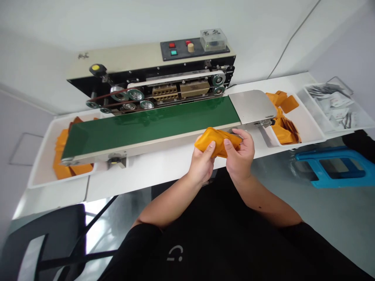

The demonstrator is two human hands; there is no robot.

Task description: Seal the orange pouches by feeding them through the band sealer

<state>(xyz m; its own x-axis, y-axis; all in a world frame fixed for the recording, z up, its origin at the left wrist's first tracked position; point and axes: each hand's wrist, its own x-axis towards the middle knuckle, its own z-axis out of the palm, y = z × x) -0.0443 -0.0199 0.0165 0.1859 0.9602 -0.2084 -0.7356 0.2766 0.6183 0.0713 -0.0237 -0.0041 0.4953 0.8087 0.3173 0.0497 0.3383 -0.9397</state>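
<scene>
Orange pouch [217, 141], between both grips

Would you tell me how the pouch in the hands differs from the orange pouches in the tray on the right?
The held pouch is one piece, gripped between left hand and right hand; the tray pouches lie piled loose in their white tray. The held pouch looks puffed and creased; the tray pouches look flatter. Both are orange.
</scene>
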